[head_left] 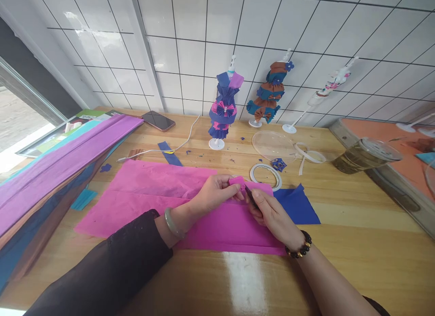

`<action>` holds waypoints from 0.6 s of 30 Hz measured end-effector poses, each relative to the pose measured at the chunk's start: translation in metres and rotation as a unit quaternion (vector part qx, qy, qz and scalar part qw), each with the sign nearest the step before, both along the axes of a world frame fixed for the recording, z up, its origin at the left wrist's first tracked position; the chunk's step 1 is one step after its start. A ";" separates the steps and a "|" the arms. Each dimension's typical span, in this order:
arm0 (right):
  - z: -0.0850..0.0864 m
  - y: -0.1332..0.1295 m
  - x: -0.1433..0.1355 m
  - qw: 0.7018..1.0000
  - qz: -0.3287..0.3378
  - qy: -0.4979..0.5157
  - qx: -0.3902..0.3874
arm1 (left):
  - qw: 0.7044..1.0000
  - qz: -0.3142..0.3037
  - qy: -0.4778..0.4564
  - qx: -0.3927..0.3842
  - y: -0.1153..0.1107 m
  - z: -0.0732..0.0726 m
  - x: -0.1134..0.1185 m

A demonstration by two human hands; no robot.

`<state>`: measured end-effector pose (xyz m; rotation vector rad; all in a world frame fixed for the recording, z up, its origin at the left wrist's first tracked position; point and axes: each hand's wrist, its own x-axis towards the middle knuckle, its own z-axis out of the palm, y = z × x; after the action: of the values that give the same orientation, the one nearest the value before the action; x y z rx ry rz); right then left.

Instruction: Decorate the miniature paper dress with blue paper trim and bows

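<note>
Between the fingers of my left hand (217, 189) is a small folded piece of pink paper (237, 182). My right hand (268, 210) is closed round a dark, slim cutting tool that looks like scissors (252, 197); its tip meets the right edge of the small piece. Both hands are above a large sheet of pink crepe paper (149, 184) spread on the table. Blue crepe paper (299, 206) lies just right of my right hand. Behind it is a roll of white double-sided tape (253, 174).
Miniature dress forms in paper dresses (222, 108) (268, 96) stand along the tiled wall. Folded crepe sheets (68, 166) and a phone (158, 120) lie at the left, with a white cable (163, 150) nearby. A lidded cup (360, 157) stands at the right by a clear disc (272, 145).
</note>
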<state>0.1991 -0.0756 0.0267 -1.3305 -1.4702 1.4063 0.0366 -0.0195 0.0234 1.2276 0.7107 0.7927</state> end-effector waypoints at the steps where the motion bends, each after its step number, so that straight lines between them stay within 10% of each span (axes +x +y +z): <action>1: 0.000 0.000 0.000 1.000 0.000 0.004 -0.007 | 1.000 0.001 0.001 0.002 0.000 0.000 0.000; 18: -0.005 0.001 0.000 1.000 0.002 -0.003 -0.003 | 0.998 -0.020 0.019 0.061 -0.003 -0.006 0.004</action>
<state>0.1987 -0.0741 0.0213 -1.3378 -1.4740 1.4119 0.0407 -0.0230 0.0176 1.3652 0.6741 0.7916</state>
